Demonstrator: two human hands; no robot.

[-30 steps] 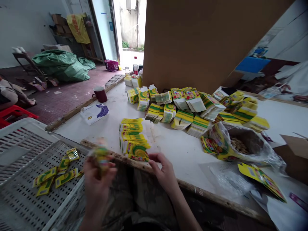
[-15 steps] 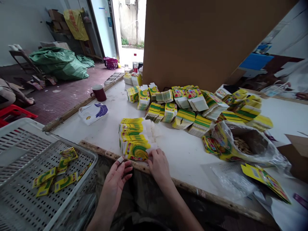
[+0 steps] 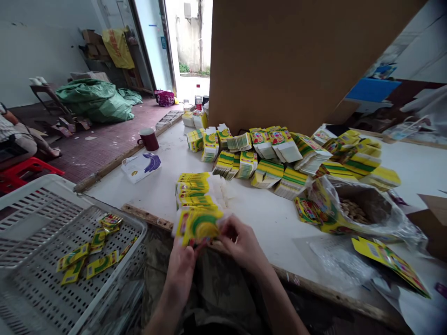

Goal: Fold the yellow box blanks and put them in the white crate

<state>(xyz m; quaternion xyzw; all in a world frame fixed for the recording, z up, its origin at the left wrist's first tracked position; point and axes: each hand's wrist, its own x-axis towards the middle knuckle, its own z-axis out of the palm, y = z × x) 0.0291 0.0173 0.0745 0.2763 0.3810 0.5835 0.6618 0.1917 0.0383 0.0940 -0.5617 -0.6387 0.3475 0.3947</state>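
Note:
Between my two hands is a flat yellow-and-green carton [image 3: 202,226], smeared by motion, lifted at the table's front edge. My left hand [image 3: 182,258] grips its lower left side, with the fingers partly hidden behind it. My right hand [image 3: 240,242] pinches its right end between thumb and fingers. Just beyond lies a fanned stack of similar flat cartons [image 3: 197,190], printed sides up with white flaps to the right. In the white plastic basket [image 3: 134,251] at my left lie several small yellow cartons [image 3: 73,256].
Several bundles of cartons [image 3: 267,172] line the back of the table before a tall cardboard sheet [image 3: 272,65]. An open bag [image 3: 324,214] of small brown pieces stands at right. A maroon mug [image 3: 149,140] and a printed card [image 3: 142,166] sit at left. Someone sits far left.
The front carton has come up off the stack, toward me. My left hand has moved right and closed on its lower left side; my right hand still holds its right end.

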